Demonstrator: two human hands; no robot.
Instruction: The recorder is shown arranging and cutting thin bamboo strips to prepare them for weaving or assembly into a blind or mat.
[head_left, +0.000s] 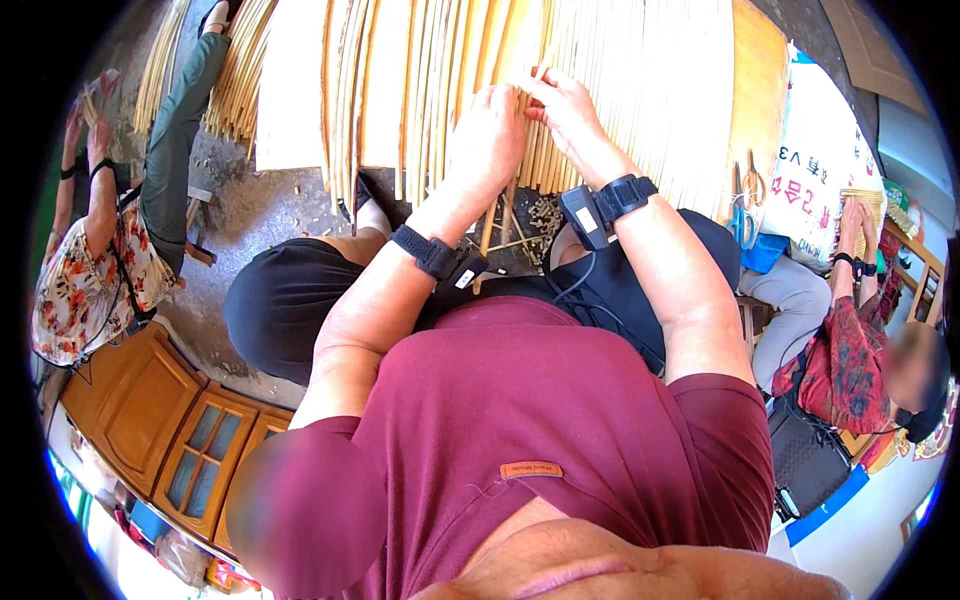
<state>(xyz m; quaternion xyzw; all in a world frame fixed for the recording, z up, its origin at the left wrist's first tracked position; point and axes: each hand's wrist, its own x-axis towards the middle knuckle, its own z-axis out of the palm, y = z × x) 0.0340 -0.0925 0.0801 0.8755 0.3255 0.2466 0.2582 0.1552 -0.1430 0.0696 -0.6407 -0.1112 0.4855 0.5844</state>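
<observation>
Far left, a co-worker in a floral shirt (85, 270) sits bent over strips of their own, hands raised, well apart from the action. Moving in, the pale bamboo strips (430, 90) fan out across the floor ahead of the person's knees, laid side by side like a mat in the making. Here's the left hand (487, 135), curled over the near edge of the strips, fingers pressed together and clamped down on a bunch of them; what the fingertips do underneath I cannot tell. Just beside it, touching, the right hand (568, 108) pinches a single strip between thumb and forefinger, right at the mat's near edge. Both wrists carry black strapped devices. To do this well, I'd judge the left should hold its neighbours flat and tight while the right feeds its strip straight, not skewed, so the gaps stay even. Over to the right, scissors (745, 190) lie on the board by a white sack (820, 160), and another seated person (850, 340) works further on.
</observation>
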